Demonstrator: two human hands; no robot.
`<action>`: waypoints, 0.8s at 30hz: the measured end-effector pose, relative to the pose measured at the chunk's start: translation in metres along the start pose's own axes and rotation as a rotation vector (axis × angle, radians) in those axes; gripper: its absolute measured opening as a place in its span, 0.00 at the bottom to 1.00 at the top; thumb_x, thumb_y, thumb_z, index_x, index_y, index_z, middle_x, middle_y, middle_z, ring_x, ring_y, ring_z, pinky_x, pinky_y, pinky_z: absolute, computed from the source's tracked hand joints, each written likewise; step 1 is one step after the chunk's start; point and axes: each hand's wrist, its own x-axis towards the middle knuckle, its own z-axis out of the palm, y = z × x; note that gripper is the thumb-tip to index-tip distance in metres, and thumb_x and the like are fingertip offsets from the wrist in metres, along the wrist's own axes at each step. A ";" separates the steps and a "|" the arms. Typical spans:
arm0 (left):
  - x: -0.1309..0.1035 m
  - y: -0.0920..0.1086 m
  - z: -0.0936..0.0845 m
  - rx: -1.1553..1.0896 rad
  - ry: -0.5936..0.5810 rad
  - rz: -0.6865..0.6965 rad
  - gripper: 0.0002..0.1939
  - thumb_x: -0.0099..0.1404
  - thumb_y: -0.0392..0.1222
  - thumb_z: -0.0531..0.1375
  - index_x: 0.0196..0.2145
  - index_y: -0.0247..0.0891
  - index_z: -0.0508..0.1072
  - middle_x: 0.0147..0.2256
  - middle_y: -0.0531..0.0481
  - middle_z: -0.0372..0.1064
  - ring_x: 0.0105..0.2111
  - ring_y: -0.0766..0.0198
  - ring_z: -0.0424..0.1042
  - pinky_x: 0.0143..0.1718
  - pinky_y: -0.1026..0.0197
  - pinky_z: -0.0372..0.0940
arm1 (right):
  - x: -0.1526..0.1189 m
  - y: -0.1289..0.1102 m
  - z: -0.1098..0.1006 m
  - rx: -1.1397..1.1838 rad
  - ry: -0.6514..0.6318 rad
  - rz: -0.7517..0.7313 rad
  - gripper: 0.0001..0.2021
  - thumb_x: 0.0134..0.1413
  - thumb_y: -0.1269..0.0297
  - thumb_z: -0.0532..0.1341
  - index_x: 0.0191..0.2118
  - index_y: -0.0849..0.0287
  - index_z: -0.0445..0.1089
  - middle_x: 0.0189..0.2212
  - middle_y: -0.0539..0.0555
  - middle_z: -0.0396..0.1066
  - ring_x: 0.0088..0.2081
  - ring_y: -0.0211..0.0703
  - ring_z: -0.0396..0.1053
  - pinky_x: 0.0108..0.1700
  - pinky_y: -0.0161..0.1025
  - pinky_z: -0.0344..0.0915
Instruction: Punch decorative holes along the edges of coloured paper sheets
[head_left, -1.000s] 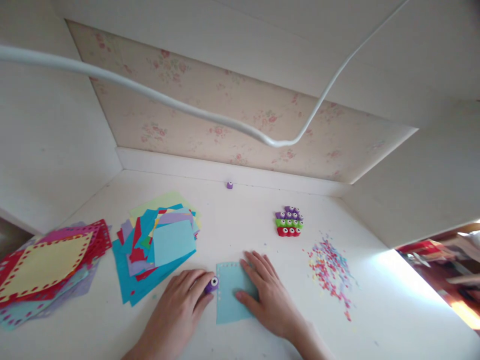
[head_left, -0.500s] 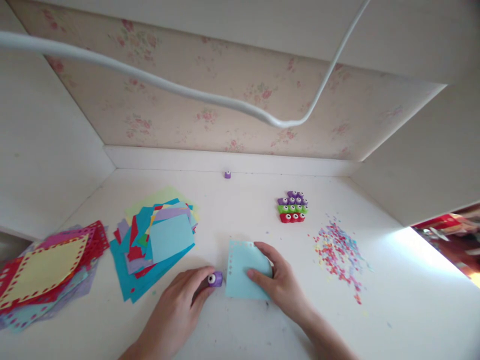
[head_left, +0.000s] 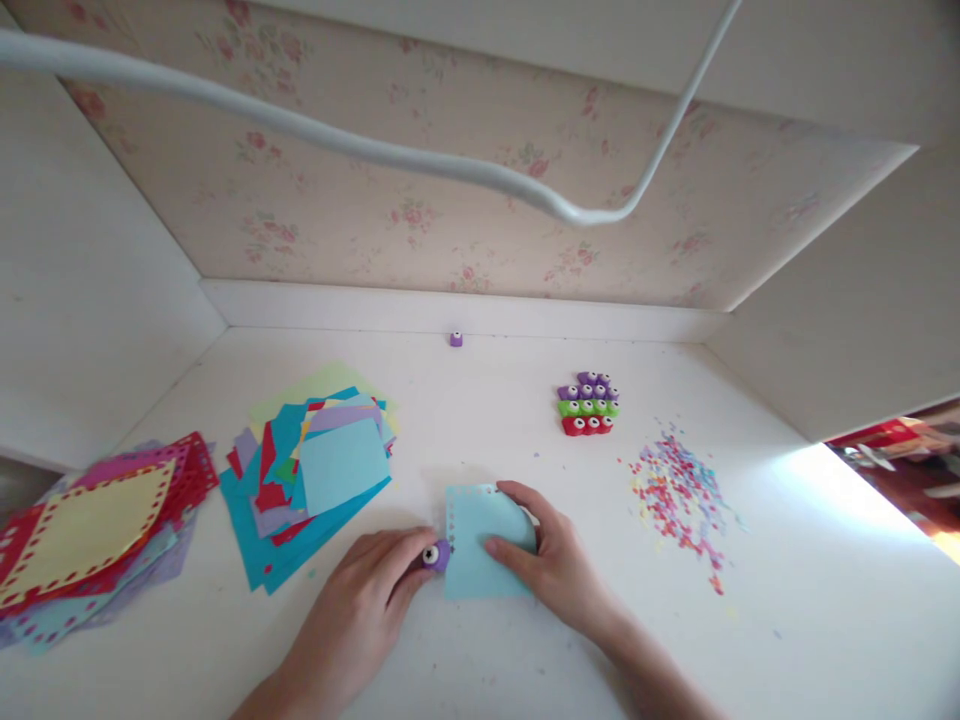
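Between thumb and fingers, my left hand [head_left: 364, 595] pinches a small purple craft punch [head_left: 435, 555] with a white button. The punch sits at the left edge of a light blue paper sheet [head_left: 484, 560]. Small holes run down that edge from the top left corner and along the top edge. My right hand [head_left: 551, 550] grips the sheet by its right side, thumb on top and fingers at the far edge and behind it.
Left of my hands lie a pile of coloured paper [head_left: 345, 465] and a stack of sheets with punched borders [head_left: 97, 530]. Rows of purple, green and red punches [head_left: 589, 408] stand at the right, beside scattered confetti [head_left: 679, 490]. One purple punch [head_left: 456, 340] is near the back wall.
The light blue sheet has shifted left in my right hand, up to the punch, closing the small gap between them. My left hand still holds the punch.
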 end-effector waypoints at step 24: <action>0.004 0.013 -0.007 0.112 -0.032 0.086 0.11 0.69 0.37 0.59 0.49 0.40 0.73 0.41 0.49 0.76 0.39 0.60 0.73 0.44 0.56 0.66 | -0.005 -0.010 -0.008 -0.668 -0.099 -0.507 0.15 0.65 0.61 0.58 0.54 0.54 0.70 0.57 0.56 0.69 0.60 0.52 0.63 0.64 0.60 0.55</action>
